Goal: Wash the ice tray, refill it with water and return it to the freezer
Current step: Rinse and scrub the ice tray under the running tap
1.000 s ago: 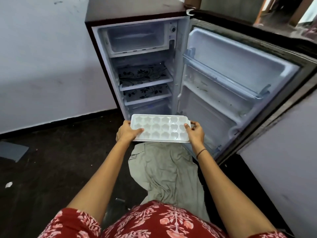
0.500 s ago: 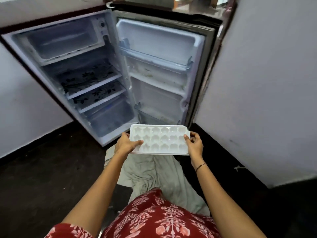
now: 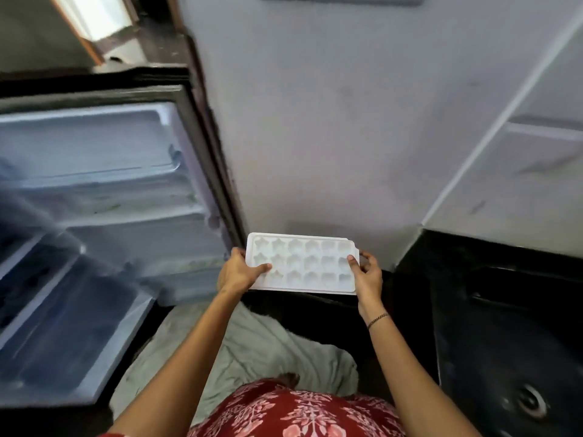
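Observation:
I hold a white ice tray (image 3: 304, 263) with star-shaped cells level in front of me, over the dark floor. My left hand (image 3: 236, 274) grips its left end, thumb lying on the top face. My right hand (image 3: 366, 275) grips the right end, thumb on the rim and fingers curled behind. The cells look empty. The small fridge (image 3: 56, 326) stands open at the left, blurred, with its door (image 3: 104, 171) swung out toward the wall.
A pale wall (image 3: 331, 121) rises straight ahead, meeting another wall at the right corner. A grey-green cloth (image 3: 252, 348) lies on the dark floor (image 3: 489, 326) by my feet. A round floor drain (image 3: 531, 402) sits at the lower right.
My view has swung to the right, away from the fridge interior toward the wall and corner. The tray stays held in both hands the same way.

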Available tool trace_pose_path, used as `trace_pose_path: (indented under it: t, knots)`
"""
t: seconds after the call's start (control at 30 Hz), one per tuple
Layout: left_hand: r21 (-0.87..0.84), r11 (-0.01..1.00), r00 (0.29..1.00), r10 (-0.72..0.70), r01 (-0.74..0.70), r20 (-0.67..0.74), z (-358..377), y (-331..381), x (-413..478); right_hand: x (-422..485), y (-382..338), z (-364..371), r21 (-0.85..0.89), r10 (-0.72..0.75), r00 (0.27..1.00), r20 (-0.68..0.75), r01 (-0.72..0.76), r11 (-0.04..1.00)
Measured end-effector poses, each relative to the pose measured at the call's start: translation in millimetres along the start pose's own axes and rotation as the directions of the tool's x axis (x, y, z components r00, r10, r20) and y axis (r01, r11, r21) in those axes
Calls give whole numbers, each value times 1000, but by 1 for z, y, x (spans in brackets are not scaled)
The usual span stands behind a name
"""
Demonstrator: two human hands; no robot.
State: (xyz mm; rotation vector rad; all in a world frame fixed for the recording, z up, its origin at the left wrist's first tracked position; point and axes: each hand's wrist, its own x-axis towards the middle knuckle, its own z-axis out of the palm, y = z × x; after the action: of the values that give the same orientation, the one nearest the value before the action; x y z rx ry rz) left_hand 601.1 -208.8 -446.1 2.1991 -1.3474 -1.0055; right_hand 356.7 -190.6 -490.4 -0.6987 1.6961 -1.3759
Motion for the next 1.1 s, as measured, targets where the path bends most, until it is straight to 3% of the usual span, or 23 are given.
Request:
trace_pose_path:
  t: [0.23,0.5,0.77,1.1]
  knots:
    - [60,963,958,251,-261,136,39,75,12,12,-15,-46,51,-3,950,-311,20,998]
    - [24,909,862,385,-415,329,82,115,15,-1,-11,-90,104,-12,836,-548,82,991]
    - [-54,846,711,479,-531,515,148,155,-18,-26,-2,-162,134,37,676,-736,93,987]
    - [-82,736,530,556,-672,640,236,221,-80,-45,-1,-261,217,119,524,-844,130,968]
